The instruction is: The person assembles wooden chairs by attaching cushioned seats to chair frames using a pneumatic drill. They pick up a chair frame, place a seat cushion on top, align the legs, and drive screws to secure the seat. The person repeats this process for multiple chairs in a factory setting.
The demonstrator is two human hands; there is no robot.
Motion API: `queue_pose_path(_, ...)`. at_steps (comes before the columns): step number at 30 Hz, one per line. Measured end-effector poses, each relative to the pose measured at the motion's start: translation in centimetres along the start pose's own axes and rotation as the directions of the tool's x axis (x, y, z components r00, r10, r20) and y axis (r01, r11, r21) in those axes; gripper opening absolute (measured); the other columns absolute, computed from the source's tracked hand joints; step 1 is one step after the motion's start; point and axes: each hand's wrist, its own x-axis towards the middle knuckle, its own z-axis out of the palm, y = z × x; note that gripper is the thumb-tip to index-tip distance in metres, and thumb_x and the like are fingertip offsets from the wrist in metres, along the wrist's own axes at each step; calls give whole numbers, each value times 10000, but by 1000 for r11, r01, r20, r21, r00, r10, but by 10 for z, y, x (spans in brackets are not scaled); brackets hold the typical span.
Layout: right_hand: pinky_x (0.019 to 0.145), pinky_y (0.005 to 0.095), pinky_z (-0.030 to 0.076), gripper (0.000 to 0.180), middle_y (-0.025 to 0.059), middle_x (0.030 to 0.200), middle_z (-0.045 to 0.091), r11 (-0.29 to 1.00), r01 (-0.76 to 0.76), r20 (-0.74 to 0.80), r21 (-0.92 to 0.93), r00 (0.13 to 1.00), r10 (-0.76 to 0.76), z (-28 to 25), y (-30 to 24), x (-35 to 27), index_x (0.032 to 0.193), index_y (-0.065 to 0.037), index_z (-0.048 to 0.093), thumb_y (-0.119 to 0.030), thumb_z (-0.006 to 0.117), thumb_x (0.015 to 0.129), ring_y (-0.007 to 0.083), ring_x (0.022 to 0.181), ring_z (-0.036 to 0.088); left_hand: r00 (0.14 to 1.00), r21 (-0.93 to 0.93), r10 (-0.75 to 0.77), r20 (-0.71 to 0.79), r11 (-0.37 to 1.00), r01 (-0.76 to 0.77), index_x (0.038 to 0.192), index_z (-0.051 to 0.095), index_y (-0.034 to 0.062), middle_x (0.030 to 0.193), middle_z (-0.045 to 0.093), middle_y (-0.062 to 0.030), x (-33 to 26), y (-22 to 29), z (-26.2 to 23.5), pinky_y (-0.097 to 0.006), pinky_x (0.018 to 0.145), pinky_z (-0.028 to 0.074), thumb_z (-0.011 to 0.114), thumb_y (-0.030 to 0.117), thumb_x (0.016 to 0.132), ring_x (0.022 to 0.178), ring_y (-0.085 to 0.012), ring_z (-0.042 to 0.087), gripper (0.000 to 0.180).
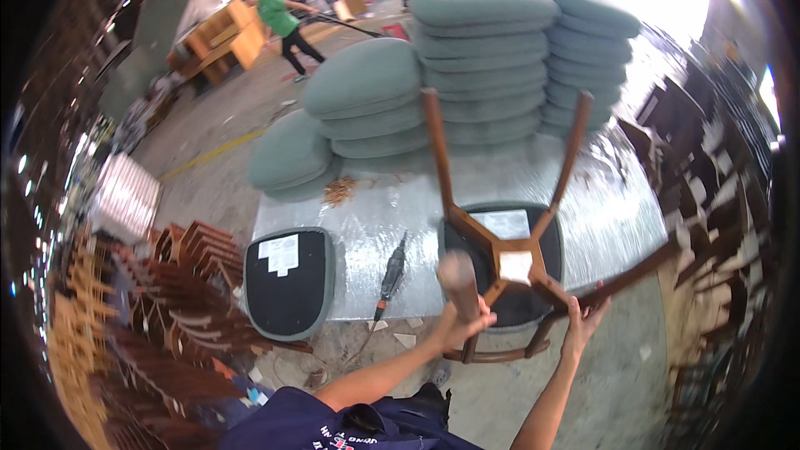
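Note:
An upside-down brown wooden chair frame (533,247) rests over a cushion (456,233) whose black underside faces up, its legs pointing upward and outward. My left hand (463,324) is wrapped round the near left leg of the frame. My right hand (586,322) grips the near right part of the frame, by the leg that slants off to the right. A white label sits on the frame's central joint. Left of the frame lies a dark power screwdriver (392,275) with a cord. Farther left is another seat cushion (288,283), black underside up with white labels.
Stacks of grey-green cushions (483,58) stand along the far side of the film-covered table (375,208). A small pile of screws (339,192) lies near them. Brown chair frames (167,317) crowd the left floor, more (692,158) the right. A person in green (279,21) pulls something behind.

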Motion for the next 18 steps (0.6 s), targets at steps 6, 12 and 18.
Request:
queue_pose_path(6, 902, 359, 531, 222, 61, 926, 688, 992, -106, -368, 75, 921, 126, -11, 36, 1, 971, 29, 712, -181, 783, 969, 171, 913, 658, 965, 470, 260, 35, 848, -245, 938, 724, 153, 1093, 623, -35, -45, -38, 8, -409, 962, 488, 873, 203, 808, 1074, -275, 613, 203)
queue_pose_path(12, 830, 336, 512, 313, 40, 999, 670, 975, -218, -283, 35, 934, 219, -42, 123, -63, 1051, -2, 728, -293, 802, 961, 150, 900, 614, 959, 532, 284, 0, 812, -240, 939, 725, 178, 1061, 653, -20, -60, -96, -8, -448, 827, 493, 786, 55, 784, 1054, -303, 632, 207)
queue_pose_path(18, 649, 314, 424, 429, 53, 956, 672, 971, -226, -184, -76, 961, 209, -13, 93, -47, 1124, -25, 715, -394, 827, 936, 130, 817, 564, 989, 509, 100, 113, 848, -144, 1134, 714, 172, 1139, 636, -93, -29, -125, -47, -456, 857, 521, 848, 57, 752, 1098, -337, 653, 421)
